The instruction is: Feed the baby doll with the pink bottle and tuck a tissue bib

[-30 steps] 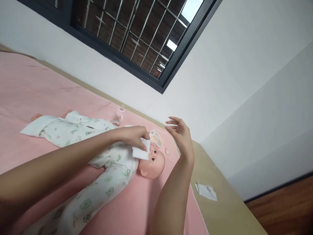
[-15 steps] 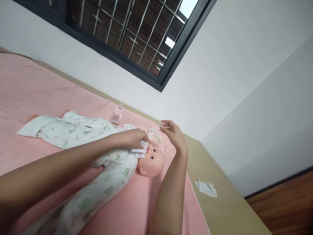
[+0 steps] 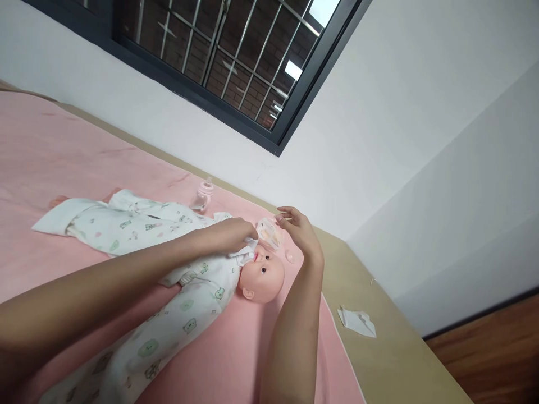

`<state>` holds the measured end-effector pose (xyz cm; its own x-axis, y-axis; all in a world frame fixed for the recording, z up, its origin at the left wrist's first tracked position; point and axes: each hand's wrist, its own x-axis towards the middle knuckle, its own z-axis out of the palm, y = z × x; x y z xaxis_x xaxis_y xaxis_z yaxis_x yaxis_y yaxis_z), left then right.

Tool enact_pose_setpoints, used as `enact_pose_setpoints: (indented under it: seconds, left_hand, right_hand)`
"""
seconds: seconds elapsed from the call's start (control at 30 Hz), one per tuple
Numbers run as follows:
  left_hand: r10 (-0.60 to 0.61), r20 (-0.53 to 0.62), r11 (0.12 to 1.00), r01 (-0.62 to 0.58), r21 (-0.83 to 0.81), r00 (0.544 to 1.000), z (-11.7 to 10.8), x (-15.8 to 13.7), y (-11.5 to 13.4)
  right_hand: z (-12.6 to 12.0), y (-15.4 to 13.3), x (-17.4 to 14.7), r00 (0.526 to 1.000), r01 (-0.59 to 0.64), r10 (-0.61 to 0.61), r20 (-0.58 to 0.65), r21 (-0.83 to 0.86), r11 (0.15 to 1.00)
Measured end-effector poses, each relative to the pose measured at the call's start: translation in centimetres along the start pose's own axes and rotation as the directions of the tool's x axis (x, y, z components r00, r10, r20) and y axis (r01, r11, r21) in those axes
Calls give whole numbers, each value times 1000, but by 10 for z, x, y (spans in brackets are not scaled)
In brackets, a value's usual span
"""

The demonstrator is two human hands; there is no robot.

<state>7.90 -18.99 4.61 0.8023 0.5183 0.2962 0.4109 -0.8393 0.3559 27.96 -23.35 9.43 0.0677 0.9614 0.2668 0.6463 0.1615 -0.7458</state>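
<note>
A baby doll (image 3: 261, 278) in a white printed outfit lies on its back with its head toward the right. My left hand (image 3: 236, 234) reaches across its chest, fingers closed on a white tissue (image 3: 244, 253) just below the doll's mouth. Part of that tissue is hidden under my fingers. Beyond the doll's head, my right hand (image 3: 298, 233) is raised with bent fingers apart, and nothing shows in it. A clear packet (image 3: 269, 233) with a yellowish print lies between the two hands.
A pink baby bottle (image 3: 203, 196) stands behind the doll on the pink sheet (image 3: 210, 359). A small round pale cap (image 3: 289, 256) lies near the doll's head. A crumpled white tissue (image 3: 357, 322) rests on the tan surface (image 3: 379, 370). Wall and barred window (image 3: 236, 62) rise behind.
My left hand has shifted slightly up and right, drawing the tissue away from the doll's lower face toward the chin. My right hand holds almost the same position.
</note>
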Motion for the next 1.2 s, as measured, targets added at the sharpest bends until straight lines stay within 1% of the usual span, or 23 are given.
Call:
enact_pose_setpoints:
  seconds: [0.1, 0.2, 0.33, 0.5, 0.87, 0.97, 1.07, 1.13, 1.2]
  left_hand:
    - [32, -10, 999, -32, 8, 999, 4, 3, -4]
    - [80, -55, 996, -79, 35, 995, 10, 6, -11]
    - [178, -101, 983, -174, 51, 979, 16, 10, -18]
    - [207, -138, 978, -200, 63, 968, 17, 9, -18]
    - [220, -132, 973, -209, 97, 966, 12, 9, -15]
    - [208, -140, 977, -199, 75, 968, 8, 8, -13]
    - [166, -154, 986, -163, 35, 974, 0, 7, -10]
    - [130, -153, 991, -131, 5, 980, -6, 6, -7]
    - [125, -145, 989, -135, -61, 982, -11, 3, -5]
  right_hand:
    - [2, 4, 2, 999, -40, 40, 36, -6, 999]
    - [2, 7, 3, 996, -67, 69, 57, -33, 997]
    - [2, 7, 3, 996, -66, 68, 61, -37, 997]
    - [3, 10, 4, 995, -64, 68, 68, -56, 996]
    - [3, 12, 6, 994, -67, 72, 78, -60, 996]
    - [2, 14, 6, 995, -65, 68, 79, -40, 997]
    - [1, 12, 4, 988, -36, 29, 151, 44, 998]
    - [-1, 7, 1, 972, 1, -27, 232, 113, 994]
    - [-2, 1, -2, 957, 36, -76, 279, 149, 988]
